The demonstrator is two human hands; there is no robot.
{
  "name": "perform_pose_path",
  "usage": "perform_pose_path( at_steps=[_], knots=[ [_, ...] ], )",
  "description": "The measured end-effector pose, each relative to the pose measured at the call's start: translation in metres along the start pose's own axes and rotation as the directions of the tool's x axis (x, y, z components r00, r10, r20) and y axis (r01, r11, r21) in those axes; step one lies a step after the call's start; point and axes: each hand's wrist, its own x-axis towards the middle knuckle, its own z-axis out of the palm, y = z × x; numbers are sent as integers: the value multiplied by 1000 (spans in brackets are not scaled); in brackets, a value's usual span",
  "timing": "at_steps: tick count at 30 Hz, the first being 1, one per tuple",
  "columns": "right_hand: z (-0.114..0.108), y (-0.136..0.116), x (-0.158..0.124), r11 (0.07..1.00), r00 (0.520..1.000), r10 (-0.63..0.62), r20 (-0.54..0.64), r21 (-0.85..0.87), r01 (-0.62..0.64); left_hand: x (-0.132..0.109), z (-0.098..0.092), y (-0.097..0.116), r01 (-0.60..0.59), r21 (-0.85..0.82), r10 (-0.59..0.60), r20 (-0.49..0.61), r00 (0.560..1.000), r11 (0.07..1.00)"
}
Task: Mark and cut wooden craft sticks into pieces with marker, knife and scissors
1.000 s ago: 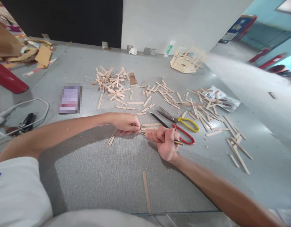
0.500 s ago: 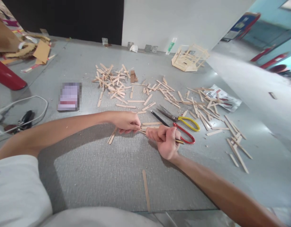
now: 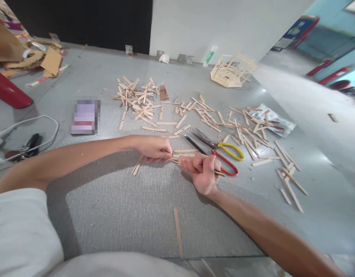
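My left hand (image 3: pixel 157 149) is closed, its fingertips pinching one end of a thin wooden craft stick (image 3: pixel 174 161). The other end runs into my right hand (image 3: pixel 202 171), whose fingers are curled round it, so most of the stick is hidden. A dark pencil (image 3: pixel 195 143) passes behind the right hand, and its striped end shows past the palm; whether the hand grips it I cannot tell. Scissors (image 3: pixel 213 145) with one yellow and one red handle lie just beyond that hand, blades partly apart. Several flat craft sticks (image 3: pixel 185 151) lie right behind my fingers.
A heap of craft sticks (image 3: pixel 138 98) and more scattered ones (image 3: pixel 246 140) cover the table's middle and right. A phone (image 3: pixel 84 117) lies left. At the back stand a small stick-built frame (image 3: pixel 232 73) and a green-white tube (image 3: pixel 210 56). A single stick (image 3: pixel 178 232) lies near the front edge.
Almost nothing differs. Both hands keep their places and their hold on the stick; the whole view has shifted very slightly.
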Motion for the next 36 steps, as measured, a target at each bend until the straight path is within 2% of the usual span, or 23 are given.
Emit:
perform_pose_path(
  at_steps=[25, 36],
  knots=[
    [0, 0, 0, 999, 999, 24, -23, 34, -24, 0, 0, -2, 5, -11, -5, 1, 1000, 1000],
    [-5, 5, -2, 999, 998, -37, 54, -1, 38, 2, 0, -2, -3, 13, 3, -9, 1000, 1000]
  ],
)
